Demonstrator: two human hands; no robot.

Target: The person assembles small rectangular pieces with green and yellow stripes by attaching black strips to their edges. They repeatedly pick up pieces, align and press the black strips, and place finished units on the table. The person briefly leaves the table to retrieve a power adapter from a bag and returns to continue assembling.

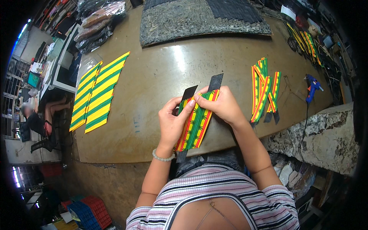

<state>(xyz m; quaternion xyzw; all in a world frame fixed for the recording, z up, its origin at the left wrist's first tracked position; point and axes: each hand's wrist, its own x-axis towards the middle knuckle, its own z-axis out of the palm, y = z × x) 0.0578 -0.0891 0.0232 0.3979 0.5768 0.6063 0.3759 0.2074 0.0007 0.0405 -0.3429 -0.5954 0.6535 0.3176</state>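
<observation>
We hold the patterned band [197,127] over the near edge of the bench [153,84], left fingers [187,110] and right fingers [206,102] pinched tight on its upper part; room opens leftward to striped panels [104,94], rightward to narrower strips [263,96].

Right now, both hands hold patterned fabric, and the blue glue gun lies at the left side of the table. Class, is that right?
Not quite: the head view shows the blue glue gun at the right side of the table. The left hand and right hand hold patterned fabric.
</observation>
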